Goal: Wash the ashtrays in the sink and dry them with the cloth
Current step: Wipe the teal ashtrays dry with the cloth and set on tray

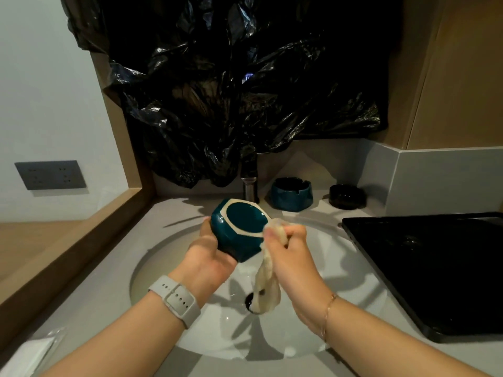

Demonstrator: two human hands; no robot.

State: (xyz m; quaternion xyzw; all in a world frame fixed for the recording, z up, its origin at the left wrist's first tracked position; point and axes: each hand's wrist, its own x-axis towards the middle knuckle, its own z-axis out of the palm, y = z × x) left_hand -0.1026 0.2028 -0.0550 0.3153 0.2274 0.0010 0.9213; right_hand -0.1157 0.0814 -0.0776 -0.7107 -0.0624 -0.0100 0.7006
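Note:
My left hand (211, 255) grips a teal ashtray (239, 229) tilted over the round white sink (340, 268), its underside with a pale ring turned toward me. My right hand (292, 254) is closed on a pale cloth (268, 278), pressing its top end against the ashtray's right edge; the rest of the cloth hangs down toward the drain. A second teal ashtray (291, 194) and a black ashtray (346, 195) stand on the counter behind the sink.
A metal faucet (250, 187) rises behind the sink, under black plastic sheeting (231, 91). A black cooktop (435, 265) lies on the counter to the right. A wooden ledge (81, 240) runs along the left, and a white packet (24, 355) sits at bottom left.

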